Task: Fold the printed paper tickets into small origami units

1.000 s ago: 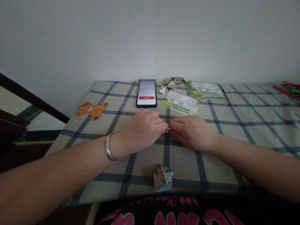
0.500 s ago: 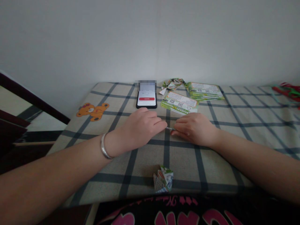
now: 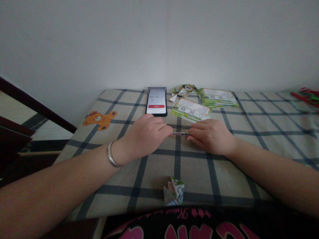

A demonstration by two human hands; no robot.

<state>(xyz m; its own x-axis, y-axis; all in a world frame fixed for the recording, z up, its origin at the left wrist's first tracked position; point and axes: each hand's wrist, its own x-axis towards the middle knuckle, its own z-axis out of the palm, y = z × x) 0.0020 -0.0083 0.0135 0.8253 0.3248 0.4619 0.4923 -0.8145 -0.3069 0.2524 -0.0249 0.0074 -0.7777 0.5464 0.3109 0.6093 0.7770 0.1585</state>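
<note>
Between my hands stretches a thin folded strip of printed paper (image 3: 180,133), seen nearly edge-on above the checked tablecloth. My left hand (image 3: 152,135), with a silver bangle at the wrist, pinches its left end. The right end is held between the closed fingers of my right hand (image 3: 208,136). Both ends of the strip are hidden by my fingers. Closer to me, a small folded paper piece (image 3: 173,192) stands near the table's front edge. Just beyond my hands lies a green and white printed leaflet (image 3: 191,109).
A phone (image 3: 156,105) with a lit timer screen lies beyond my left hand. Folded paper pieces (image 3: 184,90) and a stack of leaflets (image 3: 219,97) lie near the wall. An orange bear picture (image 3: 100,120) is at left, and red and green items (image 3: 307,96) are far right.
My hands have moved slightly apart, the left one leftward, so more of the folded paper strip shows between them. Both still grip it.
</note>
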